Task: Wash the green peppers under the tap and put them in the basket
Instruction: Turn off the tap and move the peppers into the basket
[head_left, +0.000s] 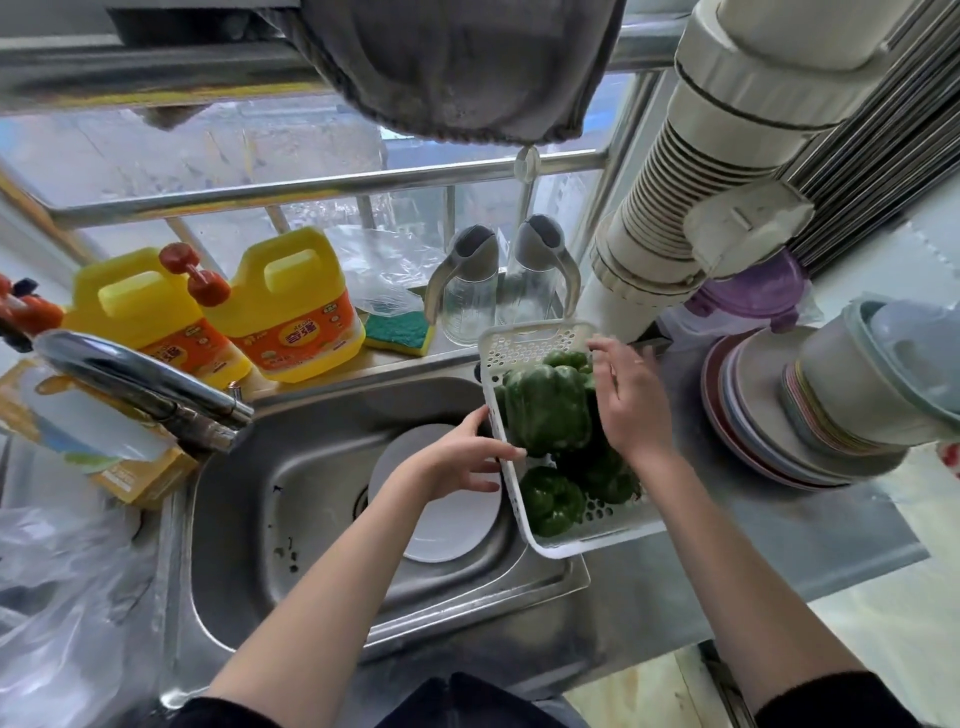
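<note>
A white perforated basket (524, 343) sits at the right edge of the sink (291, 499) and holds several green peppers. The largest pepper (545, 410) lies on top, and another pepper (550, 499) lies nearer to me. My left hand (462, 457) grips the basket's left rim, thumb outside and index finger reaching in to the large pepper. My right hand (628, 400) rests against the right side of that pepper with its fingers spread upward. The tap (140, 384) reaches over the sink from the left, and no water shows.
A white plate (447, 525) lies in the sink bottom. Two yellow detergent jugs (291, 312), a sponge (397, 330) and two glass dispensers (467, 296) line the ledge behind. Stacked plates and bowls (810, 415) stand right of the basket. Plastic bags (62, 597) lie at the left.
</note>
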